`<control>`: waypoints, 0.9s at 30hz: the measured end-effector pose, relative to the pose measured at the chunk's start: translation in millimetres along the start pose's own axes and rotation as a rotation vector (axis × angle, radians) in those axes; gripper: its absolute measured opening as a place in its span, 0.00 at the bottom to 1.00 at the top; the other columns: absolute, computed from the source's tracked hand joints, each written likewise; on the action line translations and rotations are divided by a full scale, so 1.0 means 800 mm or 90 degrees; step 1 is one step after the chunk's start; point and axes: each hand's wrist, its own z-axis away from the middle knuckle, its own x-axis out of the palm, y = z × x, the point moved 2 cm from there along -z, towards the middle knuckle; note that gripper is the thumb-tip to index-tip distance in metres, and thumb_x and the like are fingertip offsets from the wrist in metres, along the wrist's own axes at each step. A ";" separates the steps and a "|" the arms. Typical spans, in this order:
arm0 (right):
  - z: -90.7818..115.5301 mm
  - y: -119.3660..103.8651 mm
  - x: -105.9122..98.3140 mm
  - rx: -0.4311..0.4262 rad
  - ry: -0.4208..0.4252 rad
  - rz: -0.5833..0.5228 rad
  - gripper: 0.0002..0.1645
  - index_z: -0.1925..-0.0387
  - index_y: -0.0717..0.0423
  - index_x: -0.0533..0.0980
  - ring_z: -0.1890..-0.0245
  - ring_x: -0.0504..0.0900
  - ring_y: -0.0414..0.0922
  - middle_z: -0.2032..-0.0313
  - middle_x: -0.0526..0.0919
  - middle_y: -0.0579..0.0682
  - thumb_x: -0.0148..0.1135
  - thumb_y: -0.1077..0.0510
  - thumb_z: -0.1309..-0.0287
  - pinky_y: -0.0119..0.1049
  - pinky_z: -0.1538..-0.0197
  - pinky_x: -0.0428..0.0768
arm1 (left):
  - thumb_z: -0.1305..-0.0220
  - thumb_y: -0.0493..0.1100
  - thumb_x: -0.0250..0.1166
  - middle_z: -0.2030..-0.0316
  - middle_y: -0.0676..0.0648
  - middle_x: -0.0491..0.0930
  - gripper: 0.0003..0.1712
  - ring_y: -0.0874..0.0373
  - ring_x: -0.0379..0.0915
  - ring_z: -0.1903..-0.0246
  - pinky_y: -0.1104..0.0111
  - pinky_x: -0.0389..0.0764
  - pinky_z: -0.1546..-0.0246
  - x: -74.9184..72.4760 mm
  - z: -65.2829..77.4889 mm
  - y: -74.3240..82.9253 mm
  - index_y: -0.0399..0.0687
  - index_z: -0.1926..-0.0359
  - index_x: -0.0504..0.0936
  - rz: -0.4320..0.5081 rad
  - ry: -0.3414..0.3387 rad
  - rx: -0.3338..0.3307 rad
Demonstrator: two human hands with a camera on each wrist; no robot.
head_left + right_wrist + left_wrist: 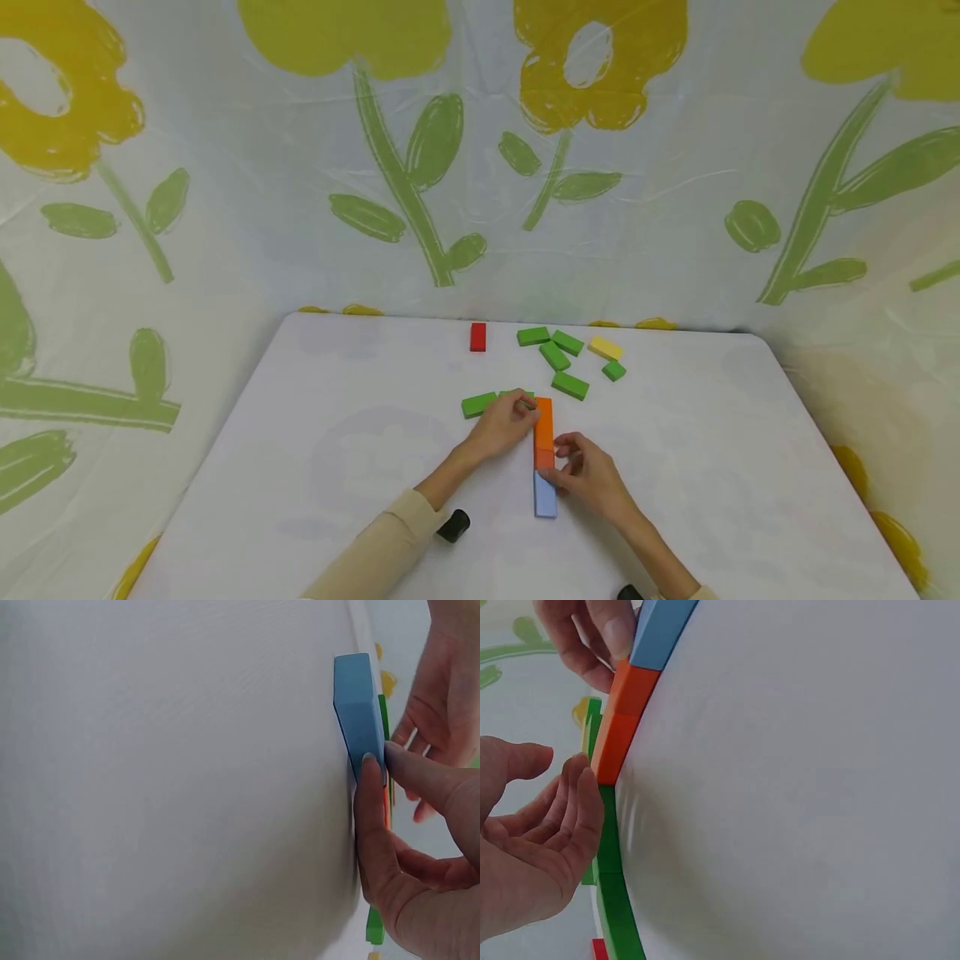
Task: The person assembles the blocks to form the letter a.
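Note:
In the head view, a row runs toward the person: an orange block [543, 421], a darker orange block [544, 460] and a light blue block [545, 495]. My left hand [504, 423] is at the left side of the orange block's far end. Its thumb stands apart from the loosely bent fingers in the left wrist view, with nothing held. At the blue block's far end, my right hand [594, 477] pinches with thumb and a finger, plain in the right wrist view on the blue block [358, 712]. One green block [479, 406] lies left of another, partly hidden by my left hand.
Farther back lie several loose green blocks [570, 385], a yellow block [605, 347] and a red block [477, 337]. The white table [337, 467] meets a flower-printed sheet [285, 167] behind and at both sides.

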 end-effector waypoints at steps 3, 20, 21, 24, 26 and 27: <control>0.000 0.002 0.001 0.003 0.001 -0.017 0.26 0.50 0.64 0.77 0.74 0.79 0.43 0.63 0.79 0.53 0.80 0.62 0.48 0.30 0.70 0.81 | 0.27 0.41 0.63 0.64 0.48 0.82 0.12 0.59 0.74 0.69 0.71 0.77 0.66 0.000 -0.009 0.005 0.40 0.49 0.82 -0.001 -0.005 0.007; 0.003 0.005 0.004 -0.004 0.013 -0.020 0.21 0.52 0.64 0.78 0.72 0.78 0.42 0.66 0.79 0.50 0.77 0.63 0.44 0.29 0.69 0.80 | 0.30 0.38 0.68 0.57 0.44 0.81 0.14 0.55 0.76 0.57 0.72 0.78 0.55 0.017 -0.075 0.012 0.39 0.46 0.82 -0.101 0.003 0.090; 0.003 0.006 0.004 -0.004 0.014 -0.018 0.20 0.52 0.64 0.78 0.72 0.78 0.42 0.66 0.79 0.50 0.77 0.63 0.44 0.29 0.69 0.80 | 0.30 0.38 0.68 0.55 0.43 0.80 0.15 0.54 0.76 0.56 0.71 0.78 0.53 0.017 -0.078 0.012 0.39 0.45 0.82 -0.116 0.000 0.097; 0.002 0.006 0.004 -0.006 0.013 -0.018 0.20 0.52 0.64 0.78 0.72 0.78 0.41 0.66 0.79 0.49 0.76 0.62 0.43 0.29 0.70 0.80 | 0.30 0.40 0.68 0.50 0.43 0.79 0.19 0.53 0.74 0.50 0.68 0.77 0.45 0.021 -0.088 0.012 0.40 0.41 0.81 -0.163 -0.018 0.103; 0.001 0.005 0.003 -0.006 0.011 -0.020 0.21 0.52 0.64 0.78 0.72 0.78 0.42 0.66 0.79 0.50 0.76 0.62 0.43 0.29 0.70 0.80 | 0.30 0.40 0.68 0.45 0.43 0.78 0.21 0.53 0.73 0.46 0.67 0.75 0.40 0.023 -0.094 0.011 0.41 0.38 0.80 -0.195 -0.029 0.107; 0.001 0.005 0.002 -0.005 0.009 -0.023 0.21 0.52 0.64 0.78 0.72 0.78 0.42 0.66 0.79 0.50 0.76 0.62 0.43 0.29 0.70 0.80 | 0.29 0.41 0.68 0.43 0.44 0.77 0.22 0.52 0.73 0.44 0.66 0.74 0.38 0.025 -0.097 0.010 0.41 0.37 0.80 -0.212 -0.035 0.111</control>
